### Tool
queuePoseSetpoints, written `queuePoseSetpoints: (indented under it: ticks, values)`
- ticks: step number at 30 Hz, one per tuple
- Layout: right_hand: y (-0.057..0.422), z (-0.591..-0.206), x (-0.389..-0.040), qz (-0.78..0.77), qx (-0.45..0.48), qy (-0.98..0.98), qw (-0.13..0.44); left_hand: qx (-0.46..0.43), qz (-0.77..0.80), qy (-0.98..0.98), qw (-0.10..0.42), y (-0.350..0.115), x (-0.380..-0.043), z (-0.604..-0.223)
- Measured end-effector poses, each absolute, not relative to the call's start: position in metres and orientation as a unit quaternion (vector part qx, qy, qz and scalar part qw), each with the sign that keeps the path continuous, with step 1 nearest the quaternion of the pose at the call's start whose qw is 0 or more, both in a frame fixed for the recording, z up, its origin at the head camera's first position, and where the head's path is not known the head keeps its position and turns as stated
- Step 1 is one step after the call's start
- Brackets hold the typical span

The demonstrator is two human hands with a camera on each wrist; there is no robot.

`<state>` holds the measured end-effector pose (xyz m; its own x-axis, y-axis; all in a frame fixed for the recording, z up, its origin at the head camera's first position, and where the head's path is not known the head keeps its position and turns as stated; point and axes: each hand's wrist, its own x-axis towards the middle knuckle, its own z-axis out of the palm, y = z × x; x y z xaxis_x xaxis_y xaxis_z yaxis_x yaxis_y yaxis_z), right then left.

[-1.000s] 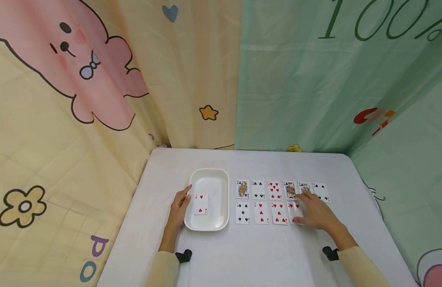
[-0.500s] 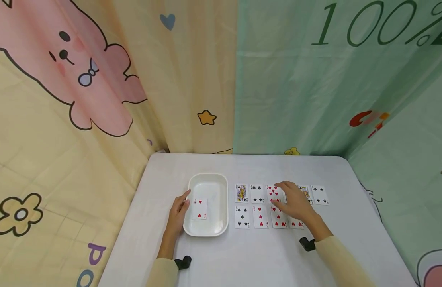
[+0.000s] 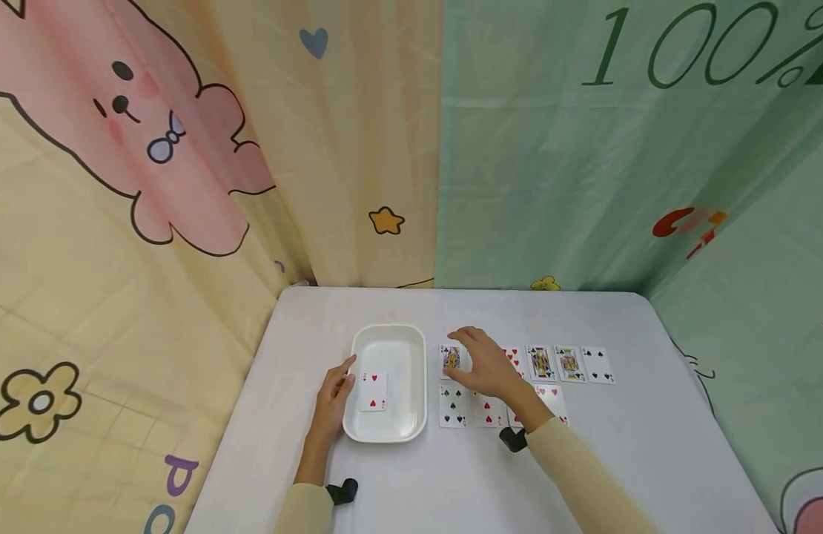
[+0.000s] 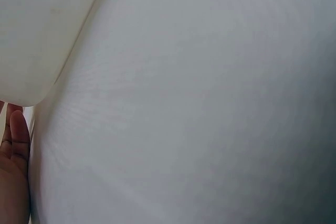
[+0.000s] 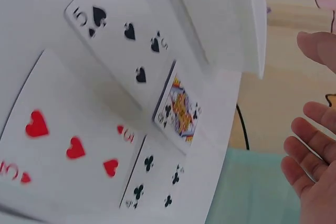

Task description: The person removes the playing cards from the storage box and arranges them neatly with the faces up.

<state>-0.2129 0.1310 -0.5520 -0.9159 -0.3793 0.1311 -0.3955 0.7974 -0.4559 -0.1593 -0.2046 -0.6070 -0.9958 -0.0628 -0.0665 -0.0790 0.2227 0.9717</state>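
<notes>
My left hand (image 3: 332,398) rests against the left rim of a white tray (image 3: 406,415), its fingers fairly straight. The left wrist view has the hand (image 4: 14,174) just below the tray's corner (image 4: 42,30). A two of hearts playing card (image 3: 374,391) lies face up inside the tray. My right hand (image 3: 489,365) hovers over the left end of two card rows, fingers spread and holding nothing. Near its thumb lies a queen of clubs (image 3: 450,359); the five of spades (image 3: 453,406) is in front. The right wrist view shows the three of hearts (image 5: 73,129) and four of clubs (image 5: 157,174) below the hand (image 5: 320,177).
Farther right in the back row lie face cards (image 3: 540,363) and a spade card (image 3: 597,365). The right forearm hides part of the front row. A white cloth covers the table (image 3: 411,489); printed curtains (image 3: 358,148) hang behind and beside it.
My right hand has swept left above the cards, from the right part of the rows to their left end. The cards stay in place. My left hand has kept to the tray's rim.
</notes>
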Motion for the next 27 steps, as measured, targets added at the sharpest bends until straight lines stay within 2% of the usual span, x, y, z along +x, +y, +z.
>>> queuePoseSetpoints:
  ticks: [10,17,22,27]
  values:
    - [0.066,-0.555,-0.223,0.233,0.271,-0.934,-0.010,-0.036,0.618,0.785,0.011,-0.205,-0.162,-0.610]
    - [0.023,-0.563,-0.226,0.223,0.310,-0.923,-0.050,-0.037,0.615,0.788,-0.013,-0.210,-0.174,-0.640]
    - [0.002,-0.571,-0.223,0.196,0.326,-0.922,-0.070,-0.031,0.614,0.788,-0.027,-0.210,-0.177,-0.649]
    - [-0.010,-0.581,-0.215,0.155,0.327,-0.929,-0.081,-0.015,0.624,0.781,-0.020,-0.208,-0.168,-0.630]
